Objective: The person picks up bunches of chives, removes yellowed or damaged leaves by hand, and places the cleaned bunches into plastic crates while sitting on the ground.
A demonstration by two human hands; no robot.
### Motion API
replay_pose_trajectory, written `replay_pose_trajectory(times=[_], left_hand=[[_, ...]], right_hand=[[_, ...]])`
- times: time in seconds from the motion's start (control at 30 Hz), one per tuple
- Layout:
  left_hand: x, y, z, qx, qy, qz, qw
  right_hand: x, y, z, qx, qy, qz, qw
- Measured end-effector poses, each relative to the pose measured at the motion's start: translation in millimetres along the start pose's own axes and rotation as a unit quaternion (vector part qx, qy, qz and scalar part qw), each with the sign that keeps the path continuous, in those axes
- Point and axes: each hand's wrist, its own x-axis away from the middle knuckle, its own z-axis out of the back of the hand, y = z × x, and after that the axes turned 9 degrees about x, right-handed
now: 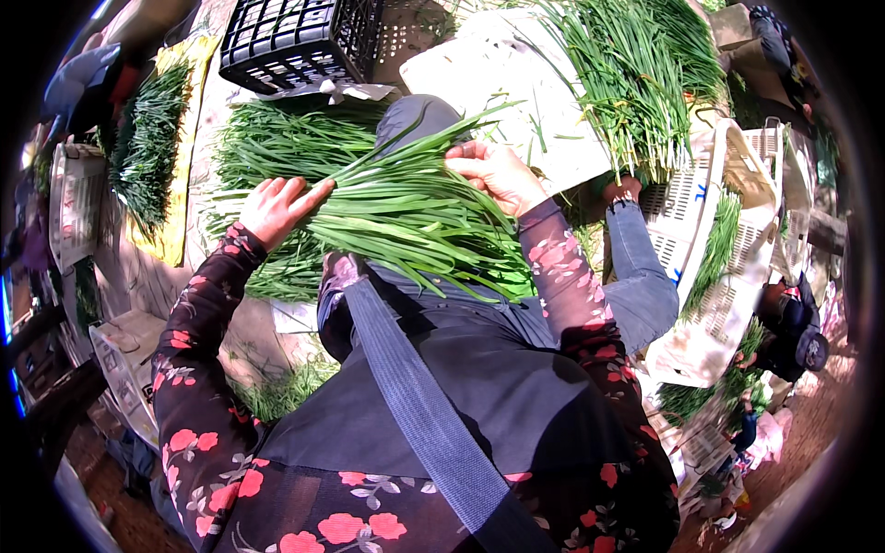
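Greens (415, 217) bunched over the legs (631, 309), mid-sort I reckon
Left hand (279, 210) is gripping one end, right hand's (501, 175) fingers pinched together, can't tell on what; next pull probably wants a light touch.

The green leaf bundle (415, 221) fills the gap between your left hand (281, 207) and right hand (498, 175). Above your right hand, the white sheet (502, 78) leaves largely open passage, bounded by a black crate (300, 41) at upper left and a leaf heap (636, 92) at upper right. At right, your denim-clad leg (638, 309) obstructs passage toward the white crate (680, 198).
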Motion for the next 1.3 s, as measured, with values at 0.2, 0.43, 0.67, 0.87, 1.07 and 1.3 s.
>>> replay_pose_trajectory(times=[0.2, 0.43, 0.67, 0.87, 1.07, 1.3], left_hand=[[1, 0, 0, 0.01, -0.007, 0.009, 1.0], [-4, 4, 17, 0.14, 0.024, 0.103, 0.984], [-64, 22, 81, 0.689, -0.122, 0.213, 0.682], [-11, -6, 18, 0.839, -0.321, 0.25, 0.361], [51, -14, -15, 0.809, -0.374, 0.31, 0.333], [77, -13, -32, 0.823, -0.361, 0.287, 0.331]], right_hand=[[-3, 0, -8, -0.019, -0.01, 0.009, 1.0], [36, -1, 67, -0.284, -0.025, 0.167, 0.944], [74, 50, 163, -0.095, 0.325, 0.07, 0.938], [71, 87, 160, 0.143, 0.324, 0.065, 0.933], [71, 73, 139, 0.34, 0.447, 0.202, 0.803], [76, 9, 96, 0.341, 0.454, 0.237, 0.789]])
